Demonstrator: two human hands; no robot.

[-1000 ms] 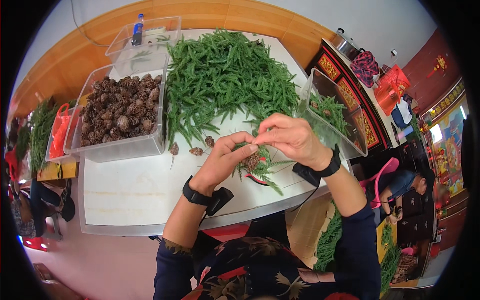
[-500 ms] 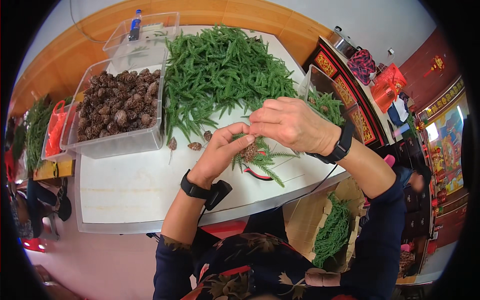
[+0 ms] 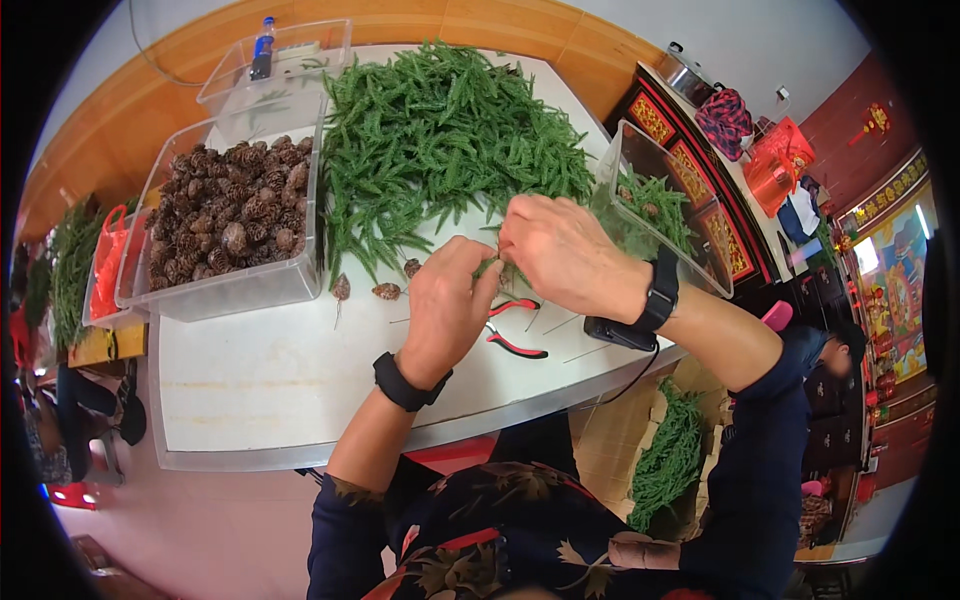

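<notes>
My left hand (image 3: 445,305) pinches a green sprig (image 3: 485,268) between thumb and fingers, just above the worktop (image 3: 260,390), near the middle. My right hand (image 3: 565,250) comes in from the right, its fingertips drawn together at the same spot. My fingers cover most of the sprig, so I can't tell its long axis for certain; the bit that shows seems to slant from near left to far right.

Just below my hands lie pliers (image 3: 518,350), long axis roughly left to right, their red-and-black handles spread and pointing right. Thin wires (image 3: 585,354) lie to the right of them. To the left of my left hand are loose pine cones: one (image 3: 386,291) lies lengthwise left to right, another (image 3: 341,287) has its wire pointing toward me. A clear tub (image 3: 250,297) of cones stands farther left, and a heap of green sprigs (image 3: 450,140) spreads across the far side.
</notes>
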